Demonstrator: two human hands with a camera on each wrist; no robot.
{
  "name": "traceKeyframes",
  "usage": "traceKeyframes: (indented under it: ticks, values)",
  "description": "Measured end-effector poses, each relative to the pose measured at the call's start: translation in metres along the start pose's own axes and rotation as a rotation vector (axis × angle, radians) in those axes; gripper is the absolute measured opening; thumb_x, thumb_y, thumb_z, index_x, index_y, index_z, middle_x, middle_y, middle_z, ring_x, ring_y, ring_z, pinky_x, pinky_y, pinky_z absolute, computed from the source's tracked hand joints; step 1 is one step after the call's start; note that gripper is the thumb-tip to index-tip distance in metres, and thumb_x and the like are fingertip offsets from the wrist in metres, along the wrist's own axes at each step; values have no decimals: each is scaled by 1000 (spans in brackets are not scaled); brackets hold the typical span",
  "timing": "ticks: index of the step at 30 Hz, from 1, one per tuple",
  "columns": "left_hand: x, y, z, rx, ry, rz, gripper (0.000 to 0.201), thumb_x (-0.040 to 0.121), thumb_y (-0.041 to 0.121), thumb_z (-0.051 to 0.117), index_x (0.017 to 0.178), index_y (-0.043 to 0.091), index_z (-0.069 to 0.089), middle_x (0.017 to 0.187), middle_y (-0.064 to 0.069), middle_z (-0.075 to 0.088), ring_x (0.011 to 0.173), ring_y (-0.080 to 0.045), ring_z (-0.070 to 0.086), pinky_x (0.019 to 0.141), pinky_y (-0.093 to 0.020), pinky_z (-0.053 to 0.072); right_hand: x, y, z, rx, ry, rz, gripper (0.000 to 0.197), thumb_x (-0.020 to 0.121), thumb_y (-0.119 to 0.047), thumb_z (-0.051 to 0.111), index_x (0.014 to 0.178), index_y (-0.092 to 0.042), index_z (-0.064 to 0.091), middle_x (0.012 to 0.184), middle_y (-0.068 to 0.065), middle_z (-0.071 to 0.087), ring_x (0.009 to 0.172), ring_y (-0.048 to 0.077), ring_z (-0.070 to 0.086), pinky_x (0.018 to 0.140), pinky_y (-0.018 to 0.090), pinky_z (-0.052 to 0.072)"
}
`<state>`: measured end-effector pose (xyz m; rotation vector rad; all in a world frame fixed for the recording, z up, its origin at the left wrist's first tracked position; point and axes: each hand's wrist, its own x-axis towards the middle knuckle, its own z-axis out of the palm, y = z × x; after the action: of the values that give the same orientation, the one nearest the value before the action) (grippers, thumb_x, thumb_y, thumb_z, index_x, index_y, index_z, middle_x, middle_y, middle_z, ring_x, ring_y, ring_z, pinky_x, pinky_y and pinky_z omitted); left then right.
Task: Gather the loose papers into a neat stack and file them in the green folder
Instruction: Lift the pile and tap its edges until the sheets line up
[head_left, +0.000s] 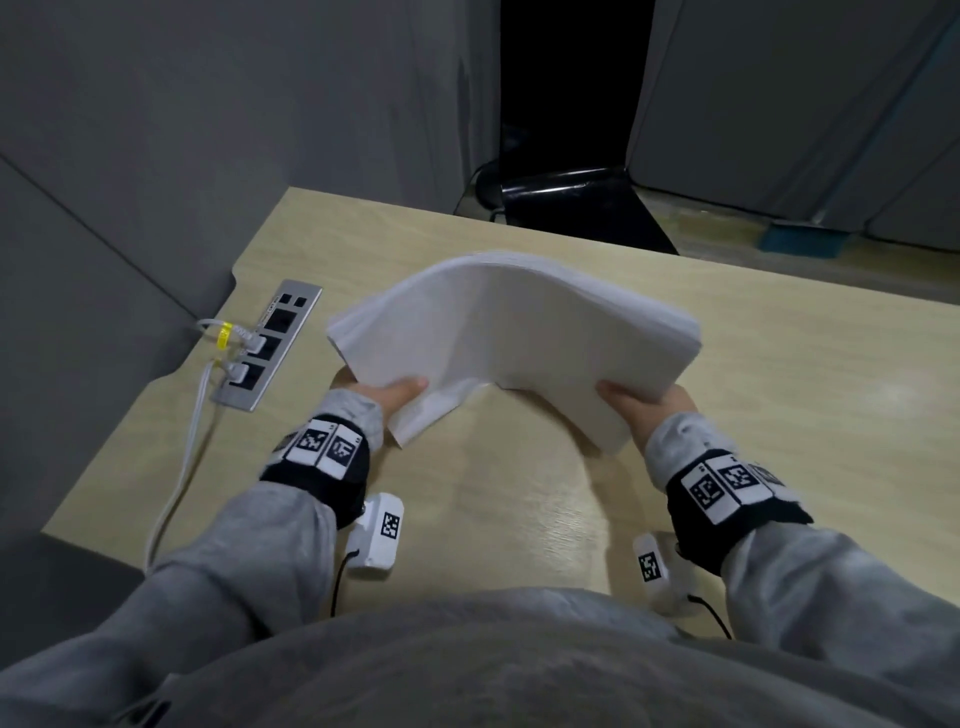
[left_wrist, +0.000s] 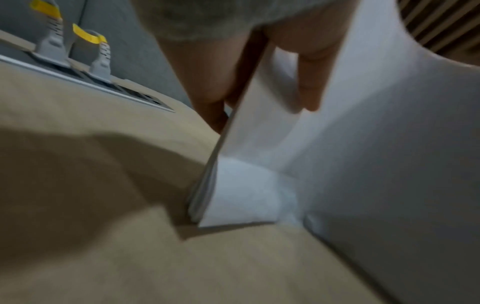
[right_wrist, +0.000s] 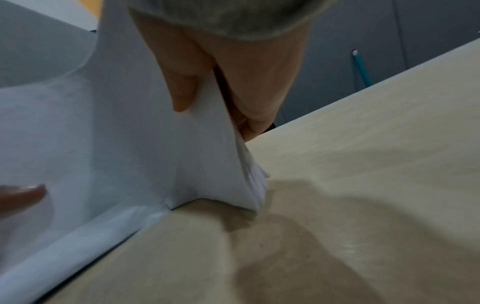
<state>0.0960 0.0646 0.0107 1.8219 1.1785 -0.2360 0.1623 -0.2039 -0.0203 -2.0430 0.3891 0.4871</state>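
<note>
A thick stack of white papers is held up over the wooden desk, bowed into an arch. My left hand grips its near left corner, thumb on top and fingers underneath. My right hand grips the near right corner the same way. In the left wrist view the stack of papers has its lower corner touching the desk, with my left hand pinching it. In the right wrist view my right hand pinches the papers, whose edge rests on the desk. No green folder is in view.
A metal socket strip with white plugs and cables sits in the desk at the left. Grey partition walls stand to the left and behind. A black chair base is beyond the desk's far edge.
</note>
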Motion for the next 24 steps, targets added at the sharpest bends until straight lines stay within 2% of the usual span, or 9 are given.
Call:
traceKeyframes:
  ticks: [5, 9, 12, 16, 18, 19, 21, 23, 24]
  values:
    - [-2, 12, -16, -30, 25, 177, 49, 78, 34, 72, 117, 8, 56, 115, -7, 62, 94, -25, 54, 88, -37, 41, 6, -3, -5, 12, 85, -83, 45, 80, -28, 72, 118, -11, 58, 101, 7, 63, 95, 25, 61, 80, 30, 43]
    - [-21, 44, -46, 256, 103, 487, 26, 85, 38, 65, 92, 14, 58, 99, -15, 65, 89, -31, 60, 82, -35, 44, 6, -13, -22, 33, 250, -253, 94, 69, -30, 82, 144, -18, 27, 141, 3, 42, 126, 18, 46, 104, 40, 42]
    - [-42, 70, -54, 696, 168, 876, 15, 92, 26, 50, 77, 23, 51, 91, -8, 62, 93, -30, 60, 76, -28, 40, -13, -41, -25, -159, 337, -548, 106, 66, -34, 84, 148, -16, 19, 152, 4, 26, 138, 18, 31, 114, 39, 31]
    - [-68, 95, -45, 1009, 134, 1122, 21, 89, 15, 51, 101, 27, 63, 105, 1, 60, 94, -21, 58, 73, -29, 45, -54, -79, -10, -357, 172, -975, 89, 72, -35, 76, 145, -16, 29, 152, 1, 31, 140, 13, 29, 115, 33, 27]
    - [-76, 101, -38, 1049, 136, 1189, 25, 88, 15, 53, 105, 31, 61, 106, 5, 58, 93, -18, 56, 69, -26, 38, -65, -89, -9, -144, -87, -898, 63, 76, -32, 71, 133, -16, 50, 141, 4, 48, 122, 6, 49, 105, 23, 40]
    - [-79, 102, -35, 1030, 132, 1222, 26, 87, 15, 53, 106, 32, 61, 107, 7, 58, 94, -17, 56, 69, -25, 37, -71, -92, -1, -42, -94, -803, 43, 75, -30, 67, 116, -16, 65, 126, 9, 62, 105, 9, 62, 93, 22, 49]
    - [-81, 99, -36, 944, 146, 1282, 22, 88, 20, 52, 105, 30, 63, 105, 5, 61, 95, -20, 57, 72, -27, 40, -56, -83, -9, -164, 154, -683, 21, 68, -13, 53, 65, -13, 74, 66, 0, 67, 63, 5, 68, 65, 10, 46]
    - [-79, 94, -43, 790, 218, 1270, 16, 85, 31, 56, 99, 29, 64, 100, 3, 66, 92, -22, 60, 78, -31, 47, -52, -90, -11, -120, 727, -459, 22, 55, 9, 50, 39, -3, 58, 32, -5, 43, 28, 0, 50, 51, 13, 33]
    - [-78, 91, -48, 667, 269, 1225, 18, 81, 36, 61, 97, 30, 63, 96, 5, 68, 90, -21, 61, 79, -32, 49, -64, -84, -20, -1, 567, -469, 25, 57, 21, 53, 49, -1, 62, 34, -6, 49, 29, -3, 49, 52, 11, 37]
